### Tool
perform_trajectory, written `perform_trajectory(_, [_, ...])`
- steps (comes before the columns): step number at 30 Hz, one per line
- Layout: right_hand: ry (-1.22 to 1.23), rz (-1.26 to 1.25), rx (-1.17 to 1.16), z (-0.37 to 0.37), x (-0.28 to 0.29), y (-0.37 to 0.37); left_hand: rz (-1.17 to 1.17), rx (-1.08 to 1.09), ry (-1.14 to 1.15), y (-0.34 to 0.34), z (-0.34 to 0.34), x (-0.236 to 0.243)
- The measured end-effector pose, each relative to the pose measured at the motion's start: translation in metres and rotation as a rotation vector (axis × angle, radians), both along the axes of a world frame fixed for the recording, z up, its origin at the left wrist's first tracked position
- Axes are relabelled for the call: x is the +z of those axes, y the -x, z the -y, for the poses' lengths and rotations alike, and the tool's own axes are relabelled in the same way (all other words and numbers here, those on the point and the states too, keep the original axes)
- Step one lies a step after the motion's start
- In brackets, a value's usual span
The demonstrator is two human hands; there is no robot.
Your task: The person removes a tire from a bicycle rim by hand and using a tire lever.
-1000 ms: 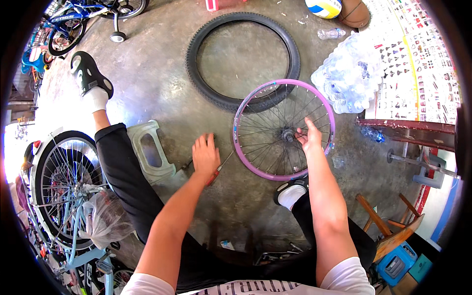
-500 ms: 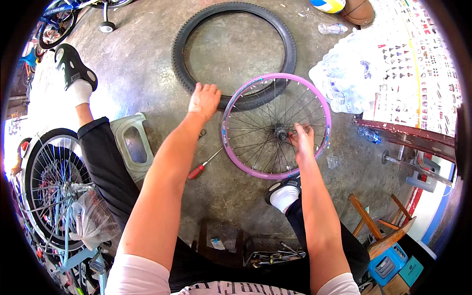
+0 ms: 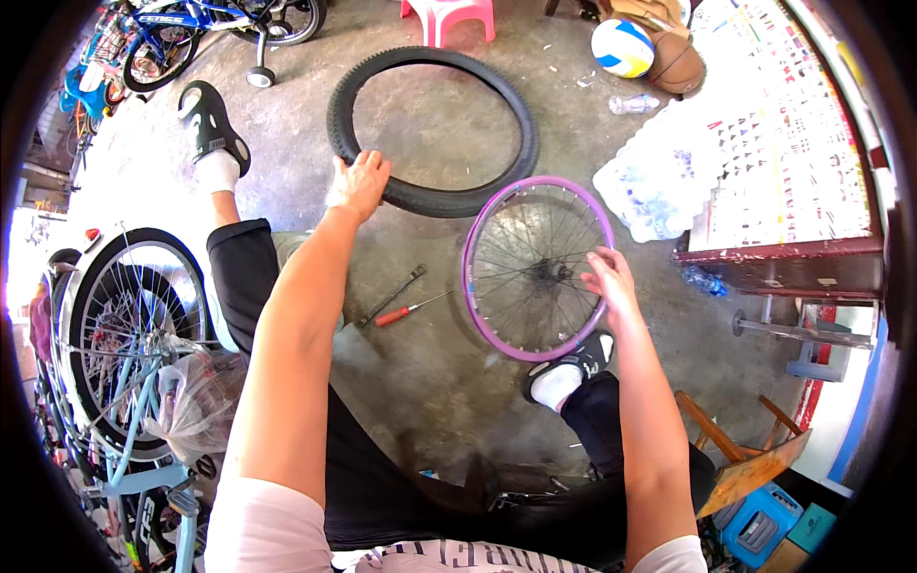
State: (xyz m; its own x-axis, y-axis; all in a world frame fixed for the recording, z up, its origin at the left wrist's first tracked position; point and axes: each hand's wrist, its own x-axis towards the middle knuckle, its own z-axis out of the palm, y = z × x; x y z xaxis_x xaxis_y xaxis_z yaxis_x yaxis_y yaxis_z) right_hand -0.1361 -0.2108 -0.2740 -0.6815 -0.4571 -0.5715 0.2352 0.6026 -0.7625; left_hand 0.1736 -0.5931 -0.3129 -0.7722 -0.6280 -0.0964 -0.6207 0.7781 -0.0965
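Note:
My left hand [image 3: 361, 184] is closed over the near left edge of a black knobbly bicycle tyre [image 3: 521, 100] with nothing inside its ring. Just nearer and to the right, a bare bicycle wheel [image 3: 470, 298] with a purple rim, black spokes and a dark hub tilts up from the floor. My right hand [image 3: 611, 282] has its fingers bent round the right side of that rim, though the exact contact is hidden. The wheel's far left edge comes up against the tyre. A red-handled screwdriver [image 3: 396, 316] and a dark metal tool [image 3: 390, 298] lie left of the wheel.
My shoe [image 3: 597, 353] is close to the wheel's near side. A bicycle [image 3: 124, 382] with a plastic bag stands left, a blue bike [image 3: 201, 19] far left. Rightward are a bag of bottles [image 3: 650, 181], two balls, a display table [image 3: 783, 267] and a wooden stool [image 3: 755, 473].
The tyre and my left hand have shifted left, so wheel and tyre overlap less. The wheel now looks narrower and more tilted. My right hand has moved from the spokes near the hub to the rim.

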Motion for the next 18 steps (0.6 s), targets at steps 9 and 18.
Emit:
perform_trajectory(9, [0.11, -0.246, 0.354, -0.007, 0.208, -0.003, -0.065, -0.106, 0.295, -0.019, 0.014, 0.066])
perform_trajectory(18, [0.335, -0.514, 0.585, -0.022, 0.278, -0.091, -0.429, -0.067, -0.079, 0.023, -0.043, 0.183])
